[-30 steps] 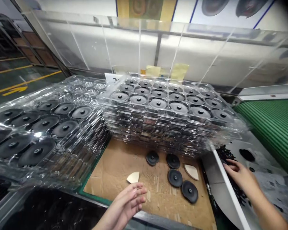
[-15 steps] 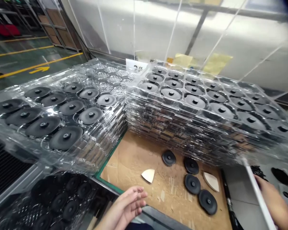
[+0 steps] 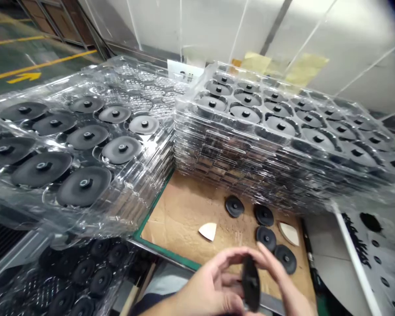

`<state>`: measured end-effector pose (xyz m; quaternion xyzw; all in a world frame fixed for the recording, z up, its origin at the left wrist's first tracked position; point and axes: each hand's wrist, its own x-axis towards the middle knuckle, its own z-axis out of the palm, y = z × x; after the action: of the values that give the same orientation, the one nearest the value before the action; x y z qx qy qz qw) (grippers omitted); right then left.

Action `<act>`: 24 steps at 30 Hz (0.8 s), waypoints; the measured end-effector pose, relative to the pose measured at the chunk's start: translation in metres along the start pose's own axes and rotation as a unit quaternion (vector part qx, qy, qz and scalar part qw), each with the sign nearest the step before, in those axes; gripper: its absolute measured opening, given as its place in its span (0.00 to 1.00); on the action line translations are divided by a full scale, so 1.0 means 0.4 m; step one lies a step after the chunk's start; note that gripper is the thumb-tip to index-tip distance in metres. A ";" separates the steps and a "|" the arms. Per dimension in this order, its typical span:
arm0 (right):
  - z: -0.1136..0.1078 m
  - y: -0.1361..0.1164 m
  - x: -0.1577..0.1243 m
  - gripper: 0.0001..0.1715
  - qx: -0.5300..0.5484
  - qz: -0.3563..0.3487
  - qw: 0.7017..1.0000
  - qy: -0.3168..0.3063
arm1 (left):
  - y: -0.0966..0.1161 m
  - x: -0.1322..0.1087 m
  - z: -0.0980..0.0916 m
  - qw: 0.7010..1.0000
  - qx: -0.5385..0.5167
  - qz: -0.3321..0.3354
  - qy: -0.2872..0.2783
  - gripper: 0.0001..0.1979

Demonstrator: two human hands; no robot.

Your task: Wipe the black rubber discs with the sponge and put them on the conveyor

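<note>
Both my hands meet low in the middle of the view around one black round disc (image 3: 251, 283), held on edge. My left hand (image 3: 206, 289) curls around it from the left, and my right hand (image 3: 283, 285) pinches it from the right. Just beyond them, several black discs (image 3: 266, 238) and two pale wedge pieces (image 3: 208, 231) lie on a brown cardboard sheet (image 3: 184, 206). A clear plastic tray stack (image 3: 283, 145) full of discs stands behind the cardboard. A second tray stack (image 3: 82, 153), partly filled, sits to the left.
A bin of loose black discs (image 3: 82, 272) lies at the lower left under the left stack. A white perforated plate (image 3: 378, 245) with black bits is at the right. A clear screen (image 3: 217, 30) and grey wall stand behind the stacks.
My right hand left the white plate at the right and came to the middle with a black disc. My left hand closed onto the same disc. The view swung left and down.
</note>
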<state>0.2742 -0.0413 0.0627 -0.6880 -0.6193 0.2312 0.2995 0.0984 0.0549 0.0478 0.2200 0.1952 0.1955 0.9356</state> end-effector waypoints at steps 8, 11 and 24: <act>0.153 -0.122 0.097 0.48 0.031 -0.115 0.992 -0.036 | 0.031 -0.101 -0.069 0.991 -0.043 0.063 0.112 0.32; 0.164 -0.151 0.116 0.48 0.014 -0.130 0.988 -0.085 | 0.039 -0.120 -0.088 0.985 -0.067 0.064 0.147 0.31; 0.280 0.028 0.145 0.20 -0.141 -0.011 0.990 0.026 | 0.101 -0.152 -0.143 0.965 -0.128 0.119 0.197 0.29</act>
<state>0.2125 0.0295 -0.0220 -0.7225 -0.6451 0.1200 0.2178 0.0096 0.0800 0.0372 0.0767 0.3216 0.3688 0.8687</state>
